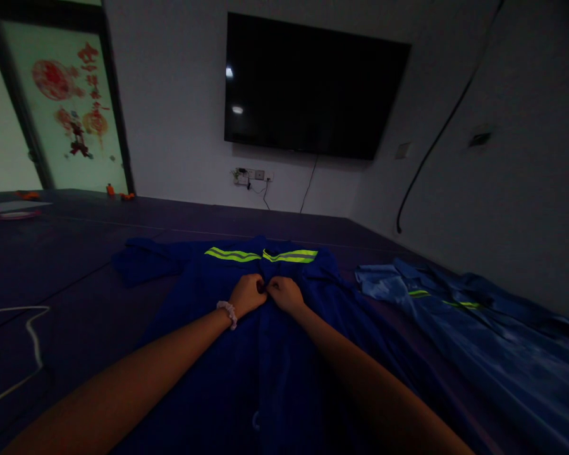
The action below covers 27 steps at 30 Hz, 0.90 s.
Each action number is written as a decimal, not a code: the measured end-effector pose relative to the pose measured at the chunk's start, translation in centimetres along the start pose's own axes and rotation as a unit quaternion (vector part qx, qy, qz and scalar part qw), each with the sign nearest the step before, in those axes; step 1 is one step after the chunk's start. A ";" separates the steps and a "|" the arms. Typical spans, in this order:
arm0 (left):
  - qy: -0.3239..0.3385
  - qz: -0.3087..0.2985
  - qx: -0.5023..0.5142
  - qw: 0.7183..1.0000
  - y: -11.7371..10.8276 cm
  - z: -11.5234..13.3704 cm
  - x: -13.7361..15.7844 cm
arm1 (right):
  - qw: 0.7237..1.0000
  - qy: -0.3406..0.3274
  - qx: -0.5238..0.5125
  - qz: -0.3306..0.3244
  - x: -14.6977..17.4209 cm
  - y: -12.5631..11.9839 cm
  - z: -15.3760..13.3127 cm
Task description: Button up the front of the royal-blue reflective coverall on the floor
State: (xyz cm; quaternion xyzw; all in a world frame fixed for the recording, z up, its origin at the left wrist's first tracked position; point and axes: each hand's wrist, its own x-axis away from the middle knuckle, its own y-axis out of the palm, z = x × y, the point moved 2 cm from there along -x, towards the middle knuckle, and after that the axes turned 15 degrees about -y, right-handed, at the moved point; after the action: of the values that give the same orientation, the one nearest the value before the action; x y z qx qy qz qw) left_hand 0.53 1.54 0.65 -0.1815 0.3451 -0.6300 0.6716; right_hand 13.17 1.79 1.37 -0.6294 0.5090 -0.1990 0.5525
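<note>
Nearest, the blue garment [260, 354] lies on the floor [90, 253], its front seam running up between the forearms. Both hands are together at the chest, the left hand [248, 294] and right hand [287, 294] each seeming to pinch cloth at that seam; what lies between the fingertips is too dark to tell. Working there probably goes best with one hand steadying an edge while the other makes small moves, both edges level and the cloth flat. The long axis runs away from the wearer; the top end, beyond the yellow bands [291, 256], points toward the wall [180, 114].
</note>
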 end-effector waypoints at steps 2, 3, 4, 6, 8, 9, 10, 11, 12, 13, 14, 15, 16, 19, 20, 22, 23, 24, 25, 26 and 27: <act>-0.005 0.000 0.003 1.000 0.1 -0.1 -0.1 | 1.000 -0.001 -0.004 0.003 0.0 0.0 0.0; -0.009 0.000 0.005 1.000 0.1 -0.1 -0.1 | 1.000 -0.001 -0.005 0.004 0.0 0.0 -0.1; -0.013 0.001 0.006 1.000 0.1 -0.1 -0.1 | 1.000 -0.001 -0.004 0.006 0.0 0.0 -0.1; -0.020 0.004 0.010 1.000 0.1 -0.1 -0.1 | 1.000 -0.002 -0.004 0.011 0.1 0.0 -0.1; -0.025 0.008 0.012 1.000 0.1 0.0 0.0 | 1.000 -0.007 -0.010 0.016 0.1 0.2 0.0; -0.026 0.009 0.013 1.000 0.1 0.0 0.0 | 1.000 -0.010 -0.014 0.018 0.1 0.2 0.0; -0.027 0.010 0.015 0.999 0.1 0.0 0.0 | 1.000 -0.012 -0.017 0.020 0.1 0.3 0.1; -0.028 0.010 0.016 0.999 0.1 0.1 0.0 | 1.000 -0.013 -0.019 0.021 0.0 0.4 0.1; -0.030 0.011 0.018 0.999 0.1 0.1 0.0 | 1.000 -0.012 -0.019 0.022 0.0 0.4 0.2; -0.031 0.011 0.020 0.999 0.1 0.1 0.0 | 1.000 -0.011 -0.019 0.022 0.0 0.5 0.2; -0.032 0.011 0.022 0.999 0.1 0.0 0.0 | 1.000 -0.009 -0.018 0.021 0.0 0.5 0.3; -0.033 0.010 0.024 0.999 0.1 0.0 0.0 | 1.000 -0.008 -0.017 0.020 0.0 0.5 0.3; -0.035 0.009 0.026 0.999 0.1 0.0 0.0 | 1.000 -0.008 -0.016 0.020 0.0 0.5 0.3; -0.043 0.005 0.035 0.998 0.1 -0.2 -0.1 | 1.000 -0.011 -0.014 0.023 0.0 0.5 0.3; -0.047 0.003 0.039 0.998 0.1 -0.3 -0.2 | 1.000 -0.012 -0.013 0.023 0.0 0.5 0.3; -0.056 -0.001 0.045 0.997 0.1 -0.6 -0.4 | 1.000 -0.013 -0.012 0.025 0.0 0.5 0.4; -0.060 -0.002 0.048 0.997 0.1 -0.7 -0.5 | 0.999 -0.013 -0.014 0.026 -0.1 0.6 0.4; -0.064 -0.003 0.051 0.997 0.1 -0.8 -0.6 | 0.999 -0.015 -0.018 0.028 -0.1 0.6 0.5; -0.068 -0.003 0.053 0.996 0.1 -0.9 -0.7 | 0.999 -0.018 -0.024 0.030 -0.1 0.6 0.5; -0.071 -0.002 0.054 0.996 0.2 -1.0 -0.8 | 0.999 -0.020 -0.031 0.032 -0.2 0.6 0.6; -0.074 0.000 0.056 0.996 0.2 -1.1 -0.8 | 0.999 -0.023 -0.037 0.033 -0.2 0.6 0.7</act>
State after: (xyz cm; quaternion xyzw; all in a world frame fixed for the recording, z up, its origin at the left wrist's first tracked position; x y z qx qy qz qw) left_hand -0.10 2.59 -0.04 -0.1902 0.2588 -0.6334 0.7041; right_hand 13.40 2.37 0.67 -0.6365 0.5236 -0.1479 0.5466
